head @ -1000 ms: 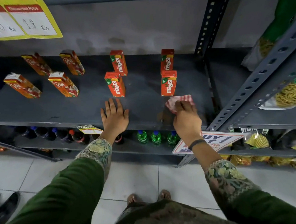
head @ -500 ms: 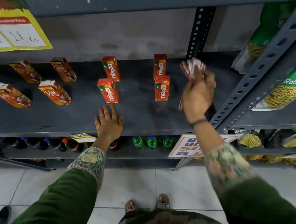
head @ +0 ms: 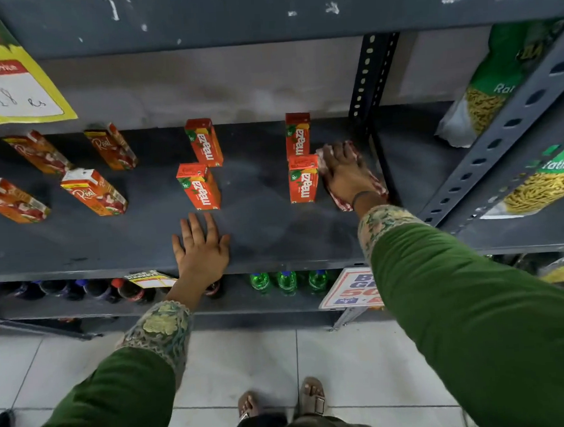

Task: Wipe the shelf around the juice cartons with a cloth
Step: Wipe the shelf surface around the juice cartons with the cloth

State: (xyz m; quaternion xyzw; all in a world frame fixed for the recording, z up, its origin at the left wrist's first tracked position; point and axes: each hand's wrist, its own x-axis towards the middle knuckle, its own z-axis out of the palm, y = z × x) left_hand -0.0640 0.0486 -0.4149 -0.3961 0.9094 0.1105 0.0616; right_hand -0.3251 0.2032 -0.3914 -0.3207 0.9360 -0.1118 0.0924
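Head view, looking down on a dark grey shelf [head: 268, 227] holding two groups of juice cartons. Right hand [head: 346, 173] lies flat, fingers spread, pressing a red-and-white checked cloth [head: 339, 200] onto the shelf in the narrow strip between the front right Maaza carton [head: 302, 178] and the perforated upright post [head: 370, 85]; the cloth shows at the fingertips and under the wrist. Hand's edge looks to be touching or just beside that carton, cannot tell which. Left hand [head: 201, 248] rests open, palm down, at the shelf's front edge, holding nothing, just below another Maaza carton [head: 199, 186]. Risks as I judge them: a sideways stroke would likely nudge the light upright carton, tipping it into the one behind [head: 297, 133]. Loose cloth could snag on the post. Real cartons [head: 92, 192] at left stand well apart, unwiped ground around them probably remaining.
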